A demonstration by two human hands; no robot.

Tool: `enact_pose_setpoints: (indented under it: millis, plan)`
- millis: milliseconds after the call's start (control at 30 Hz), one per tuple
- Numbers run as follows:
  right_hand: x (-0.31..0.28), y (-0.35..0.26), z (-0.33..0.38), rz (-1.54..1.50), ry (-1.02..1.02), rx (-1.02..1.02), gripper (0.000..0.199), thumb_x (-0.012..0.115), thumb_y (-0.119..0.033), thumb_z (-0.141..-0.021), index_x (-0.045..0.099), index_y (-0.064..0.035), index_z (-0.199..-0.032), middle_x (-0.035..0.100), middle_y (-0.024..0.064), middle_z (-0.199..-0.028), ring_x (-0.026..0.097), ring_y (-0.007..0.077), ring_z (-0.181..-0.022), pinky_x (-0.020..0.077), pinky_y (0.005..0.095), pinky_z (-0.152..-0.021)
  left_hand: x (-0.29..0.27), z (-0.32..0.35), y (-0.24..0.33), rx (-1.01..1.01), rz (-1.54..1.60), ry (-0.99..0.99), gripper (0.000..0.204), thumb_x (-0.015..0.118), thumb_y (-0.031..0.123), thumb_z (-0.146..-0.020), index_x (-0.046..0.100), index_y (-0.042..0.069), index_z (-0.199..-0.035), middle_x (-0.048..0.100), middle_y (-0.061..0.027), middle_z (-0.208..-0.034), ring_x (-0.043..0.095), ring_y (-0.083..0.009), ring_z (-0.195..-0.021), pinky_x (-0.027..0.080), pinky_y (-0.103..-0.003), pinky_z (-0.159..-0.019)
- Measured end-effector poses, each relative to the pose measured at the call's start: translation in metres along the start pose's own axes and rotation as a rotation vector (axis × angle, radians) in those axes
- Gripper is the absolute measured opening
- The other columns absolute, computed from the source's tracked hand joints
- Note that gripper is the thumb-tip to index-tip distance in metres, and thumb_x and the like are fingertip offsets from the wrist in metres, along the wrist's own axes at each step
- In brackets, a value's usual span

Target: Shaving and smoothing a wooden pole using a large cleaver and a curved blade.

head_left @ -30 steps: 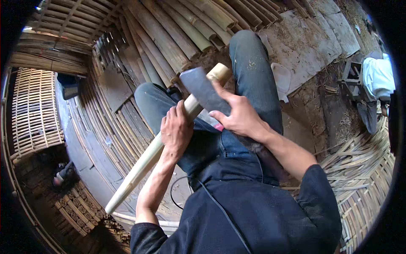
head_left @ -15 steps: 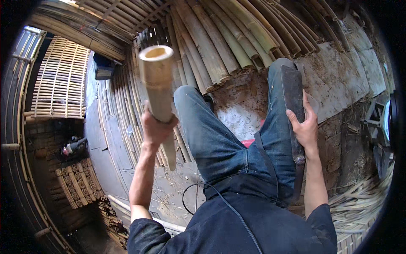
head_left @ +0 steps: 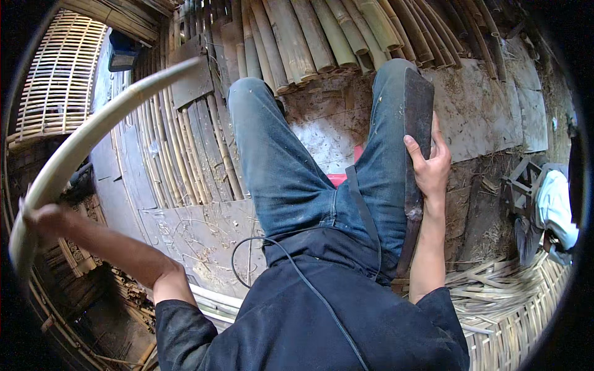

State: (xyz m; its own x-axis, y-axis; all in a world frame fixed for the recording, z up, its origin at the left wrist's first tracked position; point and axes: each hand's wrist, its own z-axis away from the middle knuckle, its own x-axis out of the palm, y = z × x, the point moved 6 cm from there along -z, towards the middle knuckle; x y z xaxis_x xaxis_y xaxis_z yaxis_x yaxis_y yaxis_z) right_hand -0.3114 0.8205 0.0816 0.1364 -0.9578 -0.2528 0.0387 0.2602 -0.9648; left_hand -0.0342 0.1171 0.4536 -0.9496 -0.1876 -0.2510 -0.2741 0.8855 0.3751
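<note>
L hand (head_left: 49, 221), blurred, far L: fingers curled round long, pale bamboo pole (head_left: 83, 139), upper end slanting up-R; prob. light, stiff, slightly slippery, best held mid-length. Thin black cable (head_left: 232, 260), poss. snag, loops beside blue jeans (head_left: 272, 154); brown-green bamboo lengths (head_left: 318, 46) lie beyond. R hand (head_left: 433, 166): thumb on broad, dark blade (head_left: 418, 111) along R thigh, grip firmness can't tell; prob. heavy, sharp, take by brown handle (head_left: 408, 246). Far R: pale woven strips (head_left: 529, 297).

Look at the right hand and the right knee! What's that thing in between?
A large dark knife lies there, along the right leg, with the right hand on it. The head view shows it.
</note>
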Motion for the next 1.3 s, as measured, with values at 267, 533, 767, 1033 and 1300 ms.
enact_pose_setpoints:
  millis: [267, 533, 767, 1033, 1300]
  plan:
    - [-0.001, -0.034, 0.01, -0.035, 0.01, 0.01, 0.08, 0.079, -0.012, -0.094, 0.038, 0.0107, -0.158, 0.052, 0.0257, -0.154, 0.055, 0.0273, -0.138, 0.0421, 0.0371, -0.118, -0.066, 0.094, -0.014, -0.512, 0.334, 0.349, 0.064, 0.054, 0.049, -0.094, 0.065, -0.01, -0.115, 0.07, -0.0308, -0.113, 0.071, -0.0463, -0.104, 0.056, -0.063, -0.099]
    - [0.009, -0.081, 0.02, 0.014, 0.013, -0.091, 0.084, 0.08, -0.006, -0.091, 0.035, 0.0052, -0.161, 0.058, 0.0236, -0.149, 0.06, 0.0264, -0.132, 0.0471, 0.0355, -0.113, 0.028, 0.36, -0.02, -1.438, 0.337, 0.258, 0.055, 0.063, 0.054, -0.088, 0.055, 0.016, -0.127, 0.063, -0.0176, -0.122, 0.062, -0.0397, -0.118, 0.054, -0.065, -0.099]
    - [0.047, -0.044, 0.018, 0.139, -0.04, 0.012, 0.087, 0.085, -0.016, -0.088, 0.041, -0.0176, -0.163, 0.074, 0.0273, -0.12, 0.076, 0.0337, -0.109, 0.0596, 0.0402, -0.094, 0.081, 0.477, -0.004, -2.018, 0.559, -0.049, 0.071, 0.084, 0.045, -0.082, 0.058, 0.006, -0.136, 0.066, -0.0185, -0.129, 0.065, -0.0387, -0.117, 0.055, -0.057, -0.106]
    - [0.06, -0.045, 0.006, 0.316, -0.118, -0.009, 0.081, 0.084, -0.024, -0.088, 0.046, -0.0114, -0.158, 0.075, 0.028, -0.11, 0.077, 0.0405, -0.099, 0.0606, 0.0439, -0.086, 0.086, 0.447, 0.073, -2.031, 0.807, -0.638, 0.062, 0.073, 0.04, -0.098, 0.055, -0.001, -0.141, 0.064, -0.0208, -0.135, 0.062, -0.033, -0.125, 0.05, -0.046, -0.11]
    - [0.072, -0.051, -0.009, 0.388, -0.173, 0.036, 0.042, 0.083, -0.026, -0.089, 0.062, 0.0017, -0.111, 0.075, 0.0254, -0.097, 0.077, 0.0411, -0.092, 0.0583, 0.0458, -0.079, 0.189, 0.366, 0.207, -0.101, 0.245, -1.179, 0.073, 0.088, 0.043, -0.082, 0.063, 0.0, -0.134, 0.071, -0.0172, -0.123, 0.071, -0.0289, -0.11, 0.057, -0.04, -0.093]
